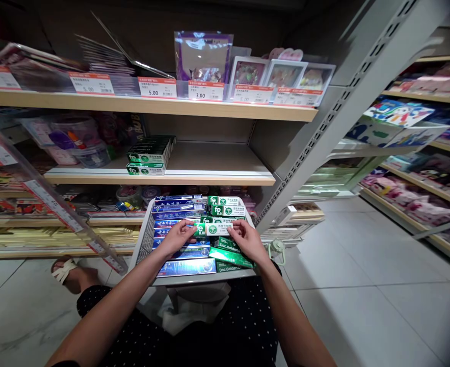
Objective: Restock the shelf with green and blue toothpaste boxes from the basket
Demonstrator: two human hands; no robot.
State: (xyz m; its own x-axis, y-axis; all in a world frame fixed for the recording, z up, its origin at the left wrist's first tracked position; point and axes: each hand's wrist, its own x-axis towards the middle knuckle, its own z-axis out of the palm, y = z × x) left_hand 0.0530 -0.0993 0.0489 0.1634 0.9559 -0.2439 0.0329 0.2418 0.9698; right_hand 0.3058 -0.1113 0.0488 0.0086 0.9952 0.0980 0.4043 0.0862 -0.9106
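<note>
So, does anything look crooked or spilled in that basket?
Yes: the shiny green box near the basket's right front corner slants, unlike the straighter blue boxes. Nothing looks spilled, and the held box seems undamaged.

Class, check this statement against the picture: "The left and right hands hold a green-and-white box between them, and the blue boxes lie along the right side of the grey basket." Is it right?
Not quite: the head view shows the blue boxes along the left side of the grey basket. The left hand and right hand do hold a green-and-white box between them.
</note>
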